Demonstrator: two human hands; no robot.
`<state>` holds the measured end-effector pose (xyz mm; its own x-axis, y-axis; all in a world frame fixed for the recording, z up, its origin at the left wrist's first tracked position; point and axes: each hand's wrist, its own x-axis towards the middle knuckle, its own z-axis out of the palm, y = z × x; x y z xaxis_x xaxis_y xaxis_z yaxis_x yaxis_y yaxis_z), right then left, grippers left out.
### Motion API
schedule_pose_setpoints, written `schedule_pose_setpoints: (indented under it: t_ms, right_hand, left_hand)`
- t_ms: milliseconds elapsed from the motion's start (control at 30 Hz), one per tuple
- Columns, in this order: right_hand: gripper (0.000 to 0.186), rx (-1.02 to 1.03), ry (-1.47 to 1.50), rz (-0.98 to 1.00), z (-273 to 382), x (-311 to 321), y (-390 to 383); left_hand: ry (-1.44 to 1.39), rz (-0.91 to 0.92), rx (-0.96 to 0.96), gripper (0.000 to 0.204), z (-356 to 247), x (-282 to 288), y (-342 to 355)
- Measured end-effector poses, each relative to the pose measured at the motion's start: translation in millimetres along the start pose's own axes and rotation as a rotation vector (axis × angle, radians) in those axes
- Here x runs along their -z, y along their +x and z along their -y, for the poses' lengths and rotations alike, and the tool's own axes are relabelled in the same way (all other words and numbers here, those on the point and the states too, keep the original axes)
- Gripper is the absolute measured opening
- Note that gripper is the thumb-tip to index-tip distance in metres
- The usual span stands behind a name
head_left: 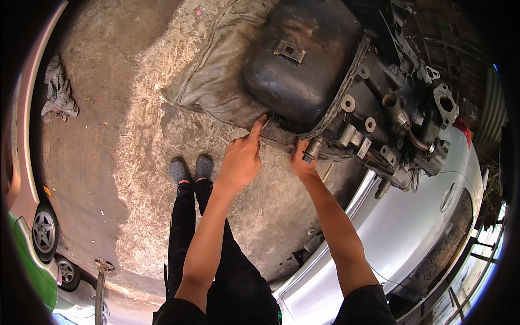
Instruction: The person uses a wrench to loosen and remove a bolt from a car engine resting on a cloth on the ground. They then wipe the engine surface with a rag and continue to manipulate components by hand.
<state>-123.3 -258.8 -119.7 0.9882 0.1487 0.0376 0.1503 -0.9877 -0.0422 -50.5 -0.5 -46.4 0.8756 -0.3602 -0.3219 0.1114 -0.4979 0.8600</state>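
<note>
A dark, greasy oil pan is bolted to an engine block at the upper right. My left hand reaches to the pan's near edge, its index finger stretched out to the rim. The other fingers curl under, and what they may hold is hidden. Beside the pan's flange, my right hand is tucked against the block's near side next to a short metal stub. Its fingertips are out of sight behind the engine.
Grimy cloth sacking lies under the engine. A silver car stands close on my right. More parked cars, one showing a wheel, line the left side. A crumpled rag is on the stained concrete floor.
</note>
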Motion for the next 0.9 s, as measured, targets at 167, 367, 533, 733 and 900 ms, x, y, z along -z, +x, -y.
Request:
schedule_pose_setpoints:
  t_ms: [167, 367, 533, 733, 900]
  right_hand:
    - [0.070, -0.120, 0.060, 0.121, -1.3, -1.4, -0.7]
    - [0.062, -0.172, 0.140, 0.099, -0.5, -3.1, -1.1]
    - [0.057, -0.060, 0.086, -0.063, 5.0, 0.1, 1.4]
    - [0.064, -0.150, 0.128, 0.023, 7.5, 1.2, 2.3]
    - [0.065, -0.089, 0.112, -0.053, 10.8, 4.9, 5.4]
  left_hand:
    - [-0.231, 0.090, 0.115, 0.071, 4.2, -23.5, 6.0]
    - [-0.320, -0.047, 0.086, 0.083, 15.0, -43.1, 8.1]
    - [-0.415, -0.075, 0.024, 0.085, 29.8, -48.3, 17.3]
    - [-0.337, -0.159, -0.199, 0.084, 48.5, -56.2, 23.1]
    - [-0.170, -0.099, -0.137, 0.088, 50.0, -63.9, 19.0]
